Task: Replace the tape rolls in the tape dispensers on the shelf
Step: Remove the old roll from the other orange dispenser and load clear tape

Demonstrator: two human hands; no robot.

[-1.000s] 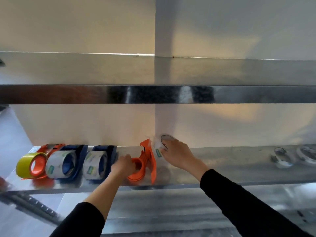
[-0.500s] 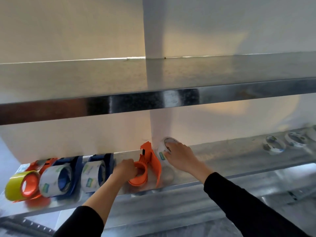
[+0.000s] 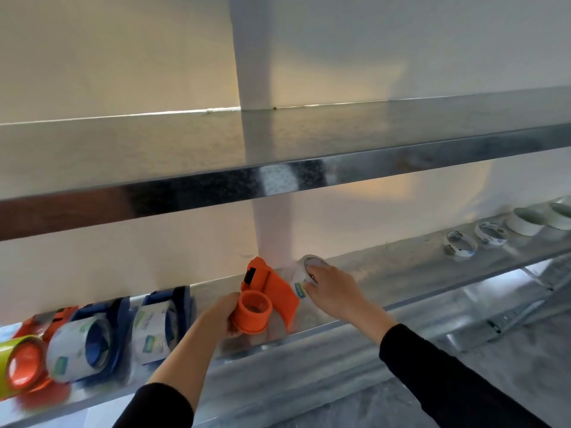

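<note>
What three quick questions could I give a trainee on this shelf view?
1. True or false: the orange dispenser held by the left hand has a roll on its hub.
2. What is the right hand gripping? A) a clear tape roll B) a blue dispenser C) a yellow roll
3. How many dispensers left of the left hand already carry tape?

Key:
1. False; its hub is bare.
2. A; the clear roll stands right of the orange dispenser.
3. Three: one with a yellow roll, two blue dispensers with clear rolls.
</note>
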